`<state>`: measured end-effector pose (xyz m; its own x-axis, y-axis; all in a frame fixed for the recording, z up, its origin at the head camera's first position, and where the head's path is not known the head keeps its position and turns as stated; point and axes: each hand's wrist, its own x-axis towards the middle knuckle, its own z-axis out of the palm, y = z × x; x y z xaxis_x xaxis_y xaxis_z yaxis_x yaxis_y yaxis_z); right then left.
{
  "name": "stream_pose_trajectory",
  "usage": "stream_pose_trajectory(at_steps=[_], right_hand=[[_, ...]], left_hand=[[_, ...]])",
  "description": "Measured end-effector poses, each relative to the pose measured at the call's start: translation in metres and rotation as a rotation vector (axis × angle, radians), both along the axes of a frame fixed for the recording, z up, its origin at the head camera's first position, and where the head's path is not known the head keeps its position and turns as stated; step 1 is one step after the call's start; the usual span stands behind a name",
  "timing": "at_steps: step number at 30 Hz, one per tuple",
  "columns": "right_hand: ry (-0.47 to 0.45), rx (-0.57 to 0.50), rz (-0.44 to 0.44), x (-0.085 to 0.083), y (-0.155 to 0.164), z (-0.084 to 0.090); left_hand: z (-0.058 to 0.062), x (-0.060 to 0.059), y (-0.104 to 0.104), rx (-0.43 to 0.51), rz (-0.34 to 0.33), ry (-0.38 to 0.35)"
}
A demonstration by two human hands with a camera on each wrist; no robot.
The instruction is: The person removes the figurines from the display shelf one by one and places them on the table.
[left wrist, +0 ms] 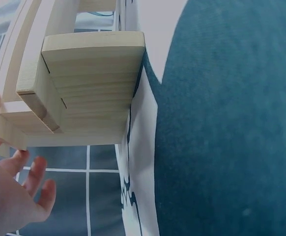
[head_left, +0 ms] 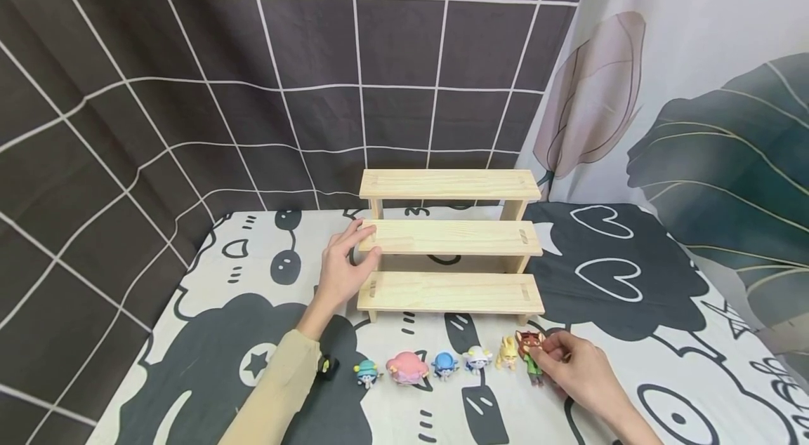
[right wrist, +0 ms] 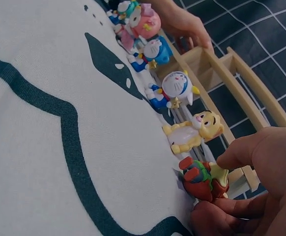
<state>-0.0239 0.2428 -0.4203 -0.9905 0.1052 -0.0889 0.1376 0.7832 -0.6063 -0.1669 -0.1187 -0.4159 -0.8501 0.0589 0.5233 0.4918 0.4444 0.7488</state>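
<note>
A three-tier wooden display shelf (head_left: 451, 238) stands on the patterned cloth in the head view. My left hand (head_left: 344, 266) grips the left end of its middle board, thumb at the front edge and index finger toward the back; the other fingers hang free in the left wrist view. At the right end of a row of figurines, my right hand (head_left: 578, 368) pinches a fox figurine (head_left: 531, 355) in green clothes. In the right wrist view the fox lies tilted between thumb and fingers, feet toward the camera. Beside it sits a yellow animal figurine (right wrist: 194, 132).
The row runs on leftward with a white figurine (head_left: 477, 359), a blue figurine (head_left: 445, 365), a pink figurine (head_left: 407, 368) and a teal-hatted figurine (head_left: 366, 373). A small black object (head_left: 327, 366) is beside the left sleeve. Behind the shelf hangs a dark grid curtain (head_left: 316, 115).
</note>
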Motion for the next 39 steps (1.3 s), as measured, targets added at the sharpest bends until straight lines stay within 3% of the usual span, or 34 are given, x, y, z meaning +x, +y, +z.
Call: stream_pose_trajectory(at_steps=[15,22,27,34,39], right_hand=[[-0.045,-0.061,-0.026,0.001,0.002,0.000],[0.008,-0.035,-0.028,-0.003,0.010,0.004],[0.030,-0.080,-0.008,-0.005,0.015,0.012],[0.256,-0.056,0.074,-0.007,0.024,0.018],[0.377,-0.037,0.147,-0.010,0.032,0.025]], left_hand=[[-0.001,0.002,-0.001,-0.030,-0.003,-0.058],[0.000,0.001,-0.002,-0.045,-0.012,-0.069],[0.000,0.005,-0.003,-0.066,-0.010,-0.098],[0.004,0.016,-0.016,-0.156,0.015,-0.138],[0.010,0.036,-0.033,-0.300,0.052,-0.130]])
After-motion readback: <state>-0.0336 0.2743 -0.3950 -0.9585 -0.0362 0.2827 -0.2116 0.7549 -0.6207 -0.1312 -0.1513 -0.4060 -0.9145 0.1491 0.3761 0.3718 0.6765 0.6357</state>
